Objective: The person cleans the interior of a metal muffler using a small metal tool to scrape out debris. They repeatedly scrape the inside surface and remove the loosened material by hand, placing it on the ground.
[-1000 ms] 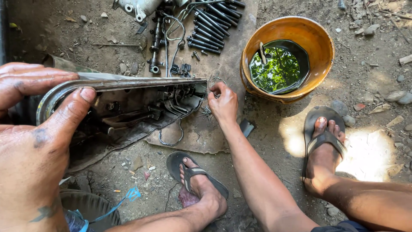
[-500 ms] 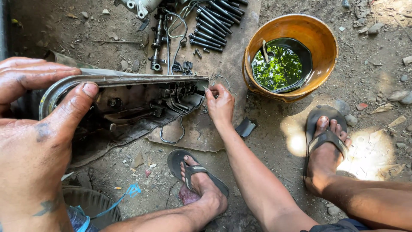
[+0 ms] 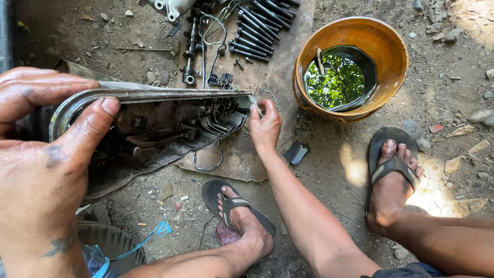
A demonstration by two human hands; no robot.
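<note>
On the dirt floor (image 3: 442,103), the left hand (image 3: 46,154) clamps the greasy long metal engine cover (image 3: 154,123) tilted up, steadying it while the right hand (image 3: 265,126) pinches its far end.

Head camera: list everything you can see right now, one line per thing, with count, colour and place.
Metal engine cover: one, grey and greasy, propped on edge at left.
Cardboard sheet: one, brown, on the dirt under the parts.
Long bolts: a dozen or so, black, in a row at top centre.
Bucket: one, orange, upper right, holding dark liquid.
Small black piece: one, on the dirt beside the cardboard.
Flip-flops: two, black, on both feet.
Left hand: grips the cover's near end.
Right hand: fingers at the cover's far end.
</note>
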